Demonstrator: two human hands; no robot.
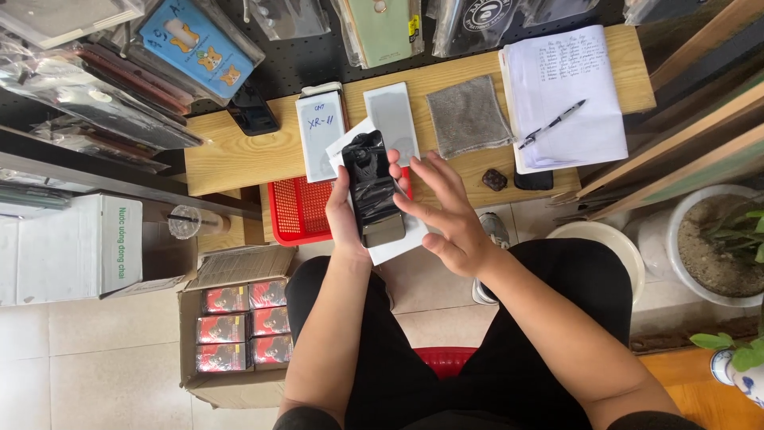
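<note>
The left hand (344,216) holds a black rectangular smartphone (374,191) upright above the lap, fingers curled round its left edge and the thumb pressing on its near side, so the grip is clamped on the phone. A flat white rectangular card or box (395,242) sits behind the phone in the same hand; whether the fingers pinch it too is hard to tell from this angle. The right hand (446,215) hovers just beside the phone with fingers spread apart and palm facing it, its fingertips (395,158) at or near the phone's right edge.

Below the phone lies a red plastic mesh basket (298,211), tucked against the front of a pale wooden bench (239,155). On the bench, two white flat rectangular packages (320,131) lie side by side, with a grey square cloth (468,115) next to them. Further right rests a stack of white paper sheets (569,87) with a black pen (553,123) lying across it. On the tiled floor to the left stands an open brown cardboard carton (235,330) filled with red and black small boxes.
</note>
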